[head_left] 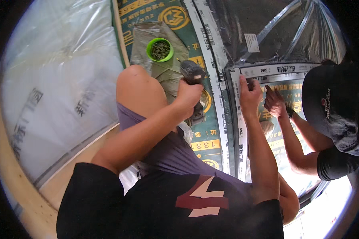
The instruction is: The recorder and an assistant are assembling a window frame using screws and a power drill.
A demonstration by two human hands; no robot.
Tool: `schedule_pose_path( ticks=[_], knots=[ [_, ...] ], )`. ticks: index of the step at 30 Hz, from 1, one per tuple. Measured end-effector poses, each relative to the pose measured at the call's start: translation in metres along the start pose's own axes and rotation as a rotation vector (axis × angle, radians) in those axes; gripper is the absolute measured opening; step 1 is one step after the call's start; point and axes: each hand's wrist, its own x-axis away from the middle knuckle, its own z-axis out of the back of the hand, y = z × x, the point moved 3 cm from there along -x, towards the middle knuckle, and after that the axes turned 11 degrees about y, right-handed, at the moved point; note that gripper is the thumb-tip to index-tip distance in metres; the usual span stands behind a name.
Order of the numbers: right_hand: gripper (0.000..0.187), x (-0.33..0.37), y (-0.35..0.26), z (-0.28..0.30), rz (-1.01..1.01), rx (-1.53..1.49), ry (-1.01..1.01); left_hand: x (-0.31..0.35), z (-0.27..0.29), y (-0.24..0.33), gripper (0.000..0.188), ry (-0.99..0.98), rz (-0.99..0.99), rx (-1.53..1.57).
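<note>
My left hand (188, 97) is closed around the grip of a dark cordless drill (192, 72). The drill's bit points up and to the left, and its battery end shows below my fist. My right hand (250, 95) grips the corner of a window frame (235, 119) wrapped in white printed protective film; part of its fingers is hidden. Just to the left of the drill, a bright green bowl (171, 52) full of thin screws (160, 50) sits on a grey-brown cloth (141, 40).
On the right, a co-worker in a black cap (319, 95) leans in, with a hand (276, 104) near the frame. Dark plastic film (283, 44) covers a panel at the top right. A large film-wrapped panel (64, 79) lies left. Green printed sheeting (205, 137) lies underneath.
</note>
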Motion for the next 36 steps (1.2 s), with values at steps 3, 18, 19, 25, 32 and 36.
schedule_pose_path(
  ticks=[3, 18, 19, 25, 32, 36],
  knots=[
    [0.035, 0.008, -0.014, 0.005, 0.129, -0.012, 0.108, 0.002, -0.002, -0.012, 0.041, 0.066, -0.003, -0.112],
    [0.053, 0.075, -0.072, -0.054, 0.207, -0.34, -0.805, 0.043, 0.047, 0.057, 0.043, -0.317, -0.474, -0.446],
    [0.05, 0.072, -0.065, -0.057, 0.177, -0.319, -0.859, 0.04, 0.053, 0.073, 0.043, -0.324, -0.474, -0.443],
    [0.026, 0.09, -0.05, -0.062, 0.107, -0.275, -0.613, -0.043, 0.111, 0.204, 0.039, -0.338, -0.546, -1.115],
    [0.054, 0.13, -0.018, -0.083, 0.12, -0.229, -0.911, -0.27, 0.146, 0.159, 0.038, -0.08, -1.017, -1.16],
    [0.061, 0.152, -0.015, -0.109, 0.107, -0.061, -0.943, -0.275, 0.135, 0.115, 0.037, -0.012, -1.082, -0.795]
  ],
)
